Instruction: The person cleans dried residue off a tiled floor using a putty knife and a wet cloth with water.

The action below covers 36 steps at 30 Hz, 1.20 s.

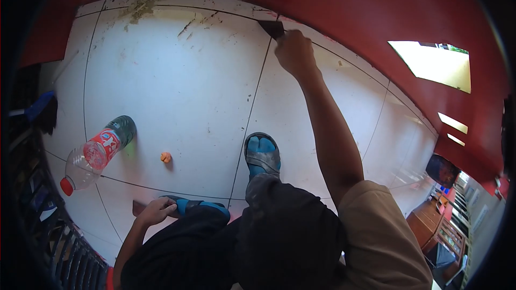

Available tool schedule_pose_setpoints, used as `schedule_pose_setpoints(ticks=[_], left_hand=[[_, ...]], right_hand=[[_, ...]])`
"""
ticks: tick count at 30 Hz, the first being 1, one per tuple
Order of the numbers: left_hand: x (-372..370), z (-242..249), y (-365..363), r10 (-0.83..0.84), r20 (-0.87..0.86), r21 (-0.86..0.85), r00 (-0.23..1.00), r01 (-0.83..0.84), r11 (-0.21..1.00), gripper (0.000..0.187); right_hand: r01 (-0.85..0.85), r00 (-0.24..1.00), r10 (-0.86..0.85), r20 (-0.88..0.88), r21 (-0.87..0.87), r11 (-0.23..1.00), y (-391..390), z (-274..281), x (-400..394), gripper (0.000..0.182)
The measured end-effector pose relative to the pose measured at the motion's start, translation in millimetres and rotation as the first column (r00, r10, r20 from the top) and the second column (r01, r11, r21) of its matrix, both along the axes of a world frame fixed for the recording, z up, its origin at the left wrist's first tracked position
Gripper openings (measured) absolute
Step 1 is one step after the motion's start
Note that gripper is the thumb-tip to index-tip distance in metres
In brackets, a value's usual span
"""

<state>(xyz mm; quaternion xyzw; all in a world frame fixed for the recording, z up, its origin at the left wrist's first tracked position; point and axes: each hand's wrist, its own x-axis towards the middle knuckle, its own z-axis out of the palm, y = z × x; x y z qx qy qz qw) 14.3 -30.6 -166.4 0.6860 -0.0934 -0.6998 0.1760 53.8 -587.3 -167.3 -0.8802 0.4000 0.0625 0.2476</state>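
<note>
My right hand is stretched far out, closed around a scraper. The dark, flat blade of the scraper rests on the white tiled floor, close to the foot of the red wall. Low at the left, my left hand is beside my sandalled foot, its fingers curled. A flat reddish-brown piece sticks out from that hand; its full shape is hidden. Brown grime and dark streaks mark the tiles left of the scraper.
A plastic bottle with a red label and red cap stands at the left, near a small orange lump. Dark slatted racks line the left edge. The red wall curves along the far side; wooden furniture is at right.
</note>
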Motion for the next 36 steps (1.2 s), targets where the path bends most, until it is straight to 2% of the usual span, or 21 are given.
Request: schedule_pose_setpoints(ticks=[2, 4, 5, 8, 11, 14, 18, 21, 24, 26, 27, 30, 32, 33, 36], left_hand=[[-1.8, 6.2, -0.9, -0.004, 0.029, -0.005, 1.000, 0.004, 1.000, 0.031], [-5.3, -1.5, 5.5, -0.063, 0.085, -0.023, 0.994, 0.065, 0.998, 0.032], [-6.7, -2.8, 8.4, -0.027, 0.114, -0.031, 0.993, 0.031, 0.999, 0.031], [-11.1, -17.1, 27.9, -0.088, 0.377, -0.048, 0.922, 0.114, 0.992, 0.029], [-9.1, -22.1, 41.5, -0.077, 0.413, 0.003, 0.907, 0.084, 0.996, 0.029], [-9.7, -19.9, 49.3, -0.115, 0.277, 0.093, 0.954, 0.092, 0.991, 0.031], [-15.0, -15.5, 48.4, -0.027, 0.196, 0.137, 0.980, 0.000, 0.991, 0.038], [-23.2, -22.8, 57.3, -0.005, 0.153, 0.140, 0.988, -0.017, 0.990, 0.045], [-19.6, -29.0, 58.7, -0.032, 0.127, 0.143, 0.991, 0.014, 0.990, 0.052], [-16.7, -21.4, 50.6, -0.030, 0.106, 0.169, 0.994, 0.012, 0.986, 0.054], [-15.3, -18.2, 47.5, -0.022, 0.108, 0.157, 0.994, 0.004, 0.988, 0.054], [-18.3, -11.3, 43.2, 0.004, 0.104, 0.132, 0.995, -0.018, 0.991, 0.054], [-24.7, -34.0, 70.1, 0.087, 0.055, 0.089, 0.995, -0.092, 0.992, 0.055], [-23.4, -41.2, 77.8, 0.125, 0.031, 0.067, 0.992, -0.127, 0.990, 0.056], [-10.2, -15.8, 44.2, -0.025, 0.039, 0.122, 0.999, 0.020, 0.992, 0.060]], right_hand=[[-0.013, 1.000, 0.013, -0.002, 0.017, 1.000, -0.5, 5.6, -30.3, 0.023], [0.040, 0.999, -0.039, 0.022, -0.039, 0.998, -11.2, -4.2, -31.1, 0.023], [0.072, 0.997, -0.070, 0.031, -0.073, 0.995, -19.2, -7.8, -33.8, 0.023], [0.077, 0.997, -0.076, 0.012, -0.074, 0.994, -26.0, -6.4, -25.5, 0.022], [0.060, 0.998, -0.062, -0.022, -0.081, 0.995, -24.8, -13.0, -32.8, 0.021], [0.068, 0.996, -0.073, -0.047, -0.091, 0.994, -26.2, -7.2, -21.6, 0.021], [0.044, 0.996, -0.049, -0.069, -0.060, 0.997, -20.3, -4.0, -42.1, 0.020], [0.074, 0.996, -0.080, -0.047, -0.116, 0.991, -29.0, -13.2, -41.6, 0.019], [0.090, 0.996, -0.086, 0.038, -0.101, 0.991, -29.8, -13.7, -48.2, 0.018], [0.096, 0.992, -0.102, -0.075, -0.084, 0.992, -14.8, -0.1, -86.8, 0.018], [0.124, 0.981, -0.133, -0.143, -0.070, 0.990, -7.1, 8.3, -105.8, 0.019], [0.165, 0.977, -0.171, -0.124, -0.062, 0.984, -11.2, 5.5, -140.4, 0.022], [0.234, 0.969, -0.241, -0.061, -0.110, 0.966, -27.5, -2.6, -125.6, 0.020], [0.211, 0.976, -0.217, -0.033, -0.129, 0.969, -35.3, -13.6, -128.3, 0.019], [0.262, 0.953, -0.274, -0.129, -0.101, 0.960, -14.6, -5.1, -192.8, 0.021]])
